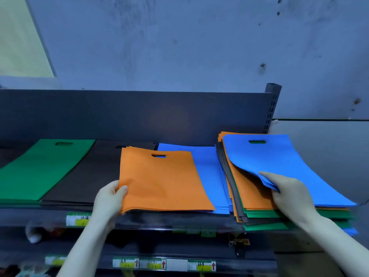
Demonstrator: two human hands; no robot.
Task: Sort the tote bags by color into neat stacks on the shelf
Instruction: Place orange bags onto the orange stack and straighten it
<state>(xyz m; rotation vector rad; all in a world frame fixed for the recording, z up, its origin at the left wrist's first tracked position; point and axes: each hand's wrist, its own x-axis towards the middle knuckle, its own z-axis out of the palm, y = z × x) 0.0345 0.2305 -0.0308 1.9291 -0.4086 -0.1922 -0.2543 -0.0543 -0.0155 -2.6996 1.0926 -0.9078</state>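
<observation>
On the top shelf (151, 217) lie flat tote bags in stacks: green (40, 168) at the left, black (87, 172) beside it, then orange (159, 178), then blue (209, 172). My left hand (109, 198) grips the front left corner of the orange bags, thumb on top. At the right sits a mixed pile (259, 214) of orange, black, green and blue bags. My right hand (289, 188) pinches the front left corner of the top blue bag (279, 160) of that pile and lifts it.
A dark back panel (139, 114) and a perforated upright post (271, 104) bound the shelf at the rear and right. Price labels (201, 264) line the lower shelf edges. A grey wall (179, 41) rises behind. Keys (237, 242) hang below.
</observation>
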